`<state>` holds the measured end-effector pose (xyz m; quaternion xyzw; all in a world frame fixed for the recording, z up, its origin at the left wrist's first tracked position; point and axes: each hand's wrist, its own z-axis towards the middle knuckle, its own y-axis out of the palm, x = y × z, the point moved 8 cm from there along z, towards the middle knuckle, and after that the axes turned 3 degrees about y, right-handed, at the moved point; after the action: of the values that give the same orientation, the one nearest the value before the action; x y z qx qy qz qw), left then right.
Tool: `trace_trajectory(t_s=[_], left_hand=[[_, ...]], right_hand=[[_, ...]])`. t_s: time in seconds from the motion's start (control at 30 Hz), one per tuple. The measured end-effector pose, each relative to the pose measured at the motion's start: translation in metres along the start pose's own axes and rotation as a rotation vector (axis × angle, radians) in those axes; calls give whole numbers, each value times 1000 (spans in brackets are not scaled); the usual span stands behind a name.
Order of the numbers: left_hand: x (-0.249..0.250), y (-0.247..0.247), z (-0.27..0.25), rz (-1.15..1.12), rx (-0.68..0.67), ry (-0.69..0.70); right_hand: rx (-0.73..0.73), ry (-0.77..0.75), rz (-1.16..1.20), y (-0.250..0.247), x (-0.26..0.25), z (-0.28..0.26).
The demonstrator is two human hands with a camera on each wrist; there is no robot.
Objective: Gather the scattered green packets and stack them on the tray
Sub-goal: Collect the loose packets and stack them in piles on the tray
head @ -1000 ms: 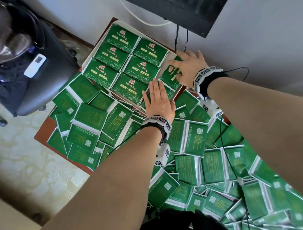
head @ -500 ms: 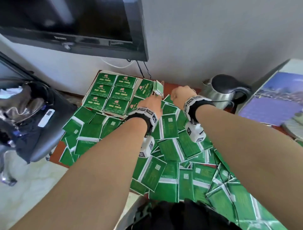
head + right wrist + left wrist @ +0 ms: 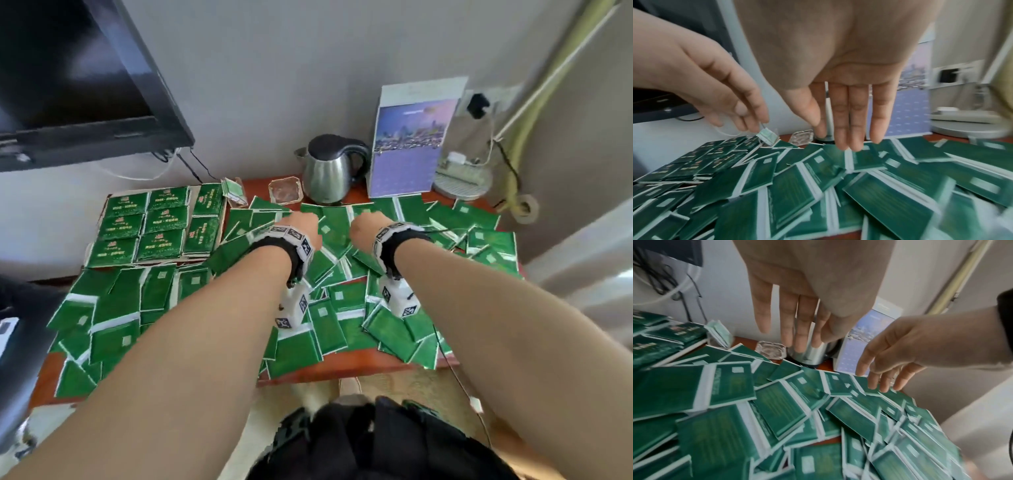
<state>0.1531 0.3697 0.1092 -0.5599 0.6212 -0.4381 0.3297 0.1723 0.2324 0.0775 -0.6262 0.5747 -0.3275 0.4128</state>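
A pale tray [image 3: 154, 263] at the table's back left holds green packets [image 3: 159, 222] laid face up in neat rows. Many more green packets [image 3: 329, 322] lie scattered and overlapping over the rest of the red-brown table. My left hand [image 3: 301, 224] hovers over the pile just right of the tray, its fingers [image 3: 795, 318] straight and holding nothing. My right hand [image 3: 366, 226] hangs beside it, fingers [image 3: 846, 113] straight and pointing down, their tips just above a packet [image 3: 865, 160]. A small bundle of packets [image 3: 234, 192] stands on edge by the tray's far right corner.
A steel kettle [image 3: 330, 171], a glass ashtray [image 3: 286, 190], a standing calendar card [image 3: 407, 147] and a round white base [image 3: 462, 178] line the back by the wall. A black screen [image 3: 68, 78] hangs at upper left. A dark chair [image 3: 20, 342] stands to the left.
Both hands have left the tray and moved right, out over the scattered pile. The head view has swung right and pulled back, showing the whole table.
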Motion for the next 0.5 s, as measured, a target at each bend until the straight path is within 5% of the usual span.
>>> trace_trajectory(t_s=[0.17, 0.5], left_hand=[[78, 47, -19, 59, -166, 167], [173, 95, -35, 104, -227, 231]], right_hand=[[-150, 213, 63, 65, 81, -61], [-163, 382, 175, 115, 193, -137]])
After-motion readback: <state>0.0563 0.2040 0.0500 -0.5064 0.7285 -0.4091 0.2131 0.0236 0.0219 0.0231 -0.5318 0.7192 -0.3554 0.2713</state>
